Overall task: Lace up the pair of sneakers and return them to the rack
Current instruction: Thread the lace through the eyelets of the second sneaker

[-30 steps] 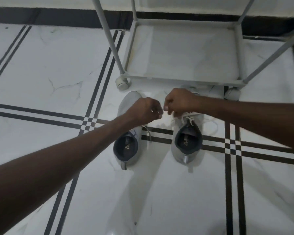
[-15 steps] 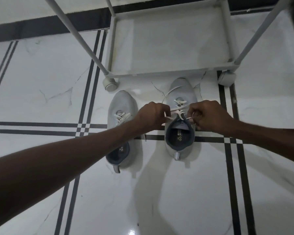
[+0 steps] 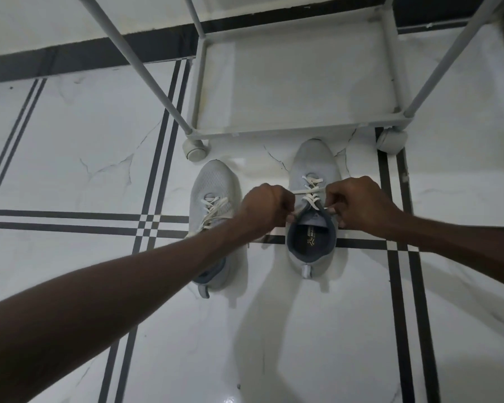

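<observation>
Two light grey sneakers stand side by side on the floor, toes toward the rack. The right sneaker (image 3: pixel 314 167) has a white lace (image 3: pixel 310 189) crossed over its tongue. My left hand (image 3: pixel 266 209) is closed on one lace end at the shoe's left side. My right hand (image 3: pixel 358 203) pinches the other end on the right side. Both lace ends are stretched sideways. The left sneaker (image 3: pixel 214 184) has loose white laces, and my left forearm covers its heel half.
A grey metal rack (image 3: pixel 297 132) on small wheels stands just beyond the sneakers, its bottom shelf bare. One wheel (image 3: pixel 195 149) sits near the left sneaker's toe. The floor is white marble tile with black stripe lines (image 3: pixel 70 219). A dark skirting runs along the wall behind.
My hands moved from close together above the shoes down to either side of the right sneaker's collar, pulling the lace ends apart. The view tilted, so the rack looks nearer.
</observation>
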The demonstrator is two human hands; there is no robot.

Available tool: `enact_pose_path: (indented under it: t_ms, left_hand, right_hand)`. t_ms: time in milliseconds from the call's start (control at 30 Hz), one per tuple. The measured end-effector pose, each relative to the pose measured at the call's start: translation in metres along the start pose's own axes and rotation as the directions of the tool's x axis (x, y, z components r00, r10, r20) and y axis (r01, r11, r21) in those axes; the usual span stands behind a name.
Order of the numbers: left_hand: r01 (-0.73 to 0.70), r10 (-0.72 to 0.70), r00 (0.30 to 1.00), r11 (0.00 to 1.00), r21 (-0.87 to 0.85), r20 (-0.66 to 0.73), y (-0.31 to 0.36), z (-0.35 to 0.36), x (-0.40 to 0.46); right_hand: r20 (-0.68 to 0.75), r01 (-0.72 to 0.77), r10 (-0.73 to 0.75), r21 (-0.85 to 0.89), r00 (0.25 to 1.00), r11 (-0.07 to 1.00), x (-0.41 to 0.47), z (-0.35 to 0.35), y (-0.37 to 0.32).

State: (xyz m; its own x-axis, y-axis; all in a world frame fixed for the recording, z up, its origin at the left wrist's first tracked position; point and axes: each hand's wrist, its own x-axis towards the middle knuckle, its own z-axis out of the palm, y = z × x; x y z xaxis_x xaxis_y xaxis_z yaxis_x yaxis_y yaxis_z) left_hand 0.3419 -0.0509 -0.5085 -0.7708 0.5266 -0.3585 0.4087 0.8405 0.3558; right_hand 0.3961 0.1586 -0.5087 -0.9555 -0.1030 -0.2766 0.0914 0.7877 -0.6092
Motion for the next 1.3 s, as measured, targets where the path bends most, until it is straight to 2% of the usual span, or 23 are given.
enact_pose_path:
  t_ms: [100, 233, 333, 400, 433, 467, 500, 533, 567, 600, 667, 700, 767, 800, 833, 867, 933, 967, 1033, 1167, 1200, 1300]
  left_hand:
    - [-0.025, 0.026, 1.0, 0.988, 0.155, -0.009, -0.021, -0.001, -0.006]
    - [0.0, -0.007, 0.999, 0.986, 0.168, 0.046, -0.021, 0.006, -0.011]
    - [0.041, -0.038, 0.999, 0.982, 0.182, -0.023, -0.024, -0.001, -0.011]
    - [0.113, -0.086, 0.98, 0.983, 0.143, -0.18, -0.032, -0.002, -0.011]
    - [0.188, -0.163, 0.959, 0.978, 0.091, -0.233, -0.033, -0.002, -0.012]
    - [0.272, -0.267, 0.938, 0.962, -0.007, -0.22, -0.033, -0.001, -0.013]
    - [0.386, -0.409, 0.905, 0.905, -0.182, -0.116, -0.029, 0.002, -0.014]
    - [0.501, -0.516, 0.852, 0.76, -0.415, 0.084, -0.02, 0.005, -0.015]
    - [0.593, -0.548, 0.787, 0.546, -0.592, 0.283, -0.011, 0.008, -0.013]
    - [0.617, -0.533, 0.755, 0.381, -0.689, 0.382, -0.002, 0.01, -0.01]
    - [0.557, -0.523, 0.776, 0.303, -0.773, 0.354, 0.005, 0.015, 0.001]
    - [0.519, -0.529, 0.788, 0.295, -0.802, 0.314, 0.006, 0.015, 0.006]
    - [0.464, -0.543, 0.796, 0.26, -0.847, 0.269, 0.007, 0.011, 0.015]
    - [0.445, -0.541, 0.799, 0.242, -0.862, 0.261, 0.007, 0.009, 0.017]
    - [0.431, -0.53, 0.808, 0.235, -0.871, 0.257, 0.007, 0.006, 0.018]
    - [0.408, -0.509, 0.823, 0.221, -0.886, 0.252, 0.008, 0.003, 0.018]
    - [0.363, -0.461, 0.854, 0.201, -0.91, 0.239, 0.01, -0.004, 0.02]
    - [0.348, -0.443, 0.866, 0.202, -0.915, 0.232, 0.011, -0.009, 0.021]
    - [0.312, -0.388, 0.899, 0.236, -0.92, 0.205, 0.015, -0.021, 0.022]
    - [0.284, -0.329, 0.928, 0.323, -0.903, 0.174, 0.025, -0.035, 0.025]
    - [0.303, -0.329, 0.927, 0.368, -0.879, 0.182, 0.027, -0.035, 0.024]
    - [0.346, -0.246, 0.937, 0.535, -0.771, 0.249, 0.034, -0.029, 0.025]
  right_hand:
    - [0.02, -0.014, 0.015, -0.058, 1.0, 0.998, -0.001, -0.001, 0.008]
    - [0.026, -0.044, 0.047, -0.124, 0.999, 0.991, -0.003, 0.007, 0.019]
    - [0.0, -0.064, 0.064, -0.09, 0.998, 0.994, -0.005, 0.003, 0.019]
    - [-0.111, -0.135, 0.132, -0.015, 0.985, 0.991, -0.006, -0.005, 0.017]
    - [-0.197, -0.179, 0.181, 0.027, 0.964, 0.983, -0.006, -0.006, 0.017]
    - [-0.256, -0.226, 0.232, 0.051, 0.939, 0.973, -0.007, -0.006, 0.016]
    - [-0.26, -0.284, 0.293, 0.071, 0.92, 0.956, -0.008, -0.004, 0.016]
    - [-0.217, -0.352, 0.37, 0.122, 0.903, 0.928, -0.01, 0.0, 0.015]
    - [-0.142, -0.414, 0.439, 0.178, 0.887, 0.893, -0.012, 0.005, 0.012]
    - [-0.067, -0.466, 0.491, 0.222, 0.869, 0.856, -0.014, 0.012, 0.01]
    - [-0.029, -0.526, 0.555, 0.283, 0.831, 0.802, -0.015, 0.021, 0.007]
    - [-0.102, -0.512, 0.558, 0.292, 0.824, 0.808, -0.015, 0.023, 0.009]
    - [-0.276, -0.463, 0.501, 0.195, 0.82, 0.865, -0.015, 0.02, 0.012]
    - [-0.276, -0.468, 0.487, 0.134, 0.829, 0.873, -0.016, 0.016, 0.014]
    - [-0.183, -0.51, 0.534, 0.166, 0.825, 0.844, -0.015, 0.013, 0.016]
    - [-0.019, -0.583, 0.611, 0.277, 0.791, 0.764, -0.016, 0.011, 0.015]
    - [0.349, -0.74, 0.664, 0.448, 0.661, 0.501, -0.014, 0.01, 0.011]
    - [0.422, -0.757, 0.642, 0.489, 0.64, 0.433, -0.009, 0.009, 0.01]
    - [0.402, -0.728, 0.636, 0.555, 0.659, 0.403, 0.006, 0.005, 0.009]
    - [0.291, -0.58, 0.601, 0.727, 0.745, 0.367, 0.023, -0.016, -0.006]
    - [0.238, -0.524, 0.577, 0.753, 0.781, 0.399, 0.025, -0.022, -0.012]
    - [-0.028, -0.263, 0.396, 0.704, 0.918, 0.66, 0.029, -0.042, -0.036]
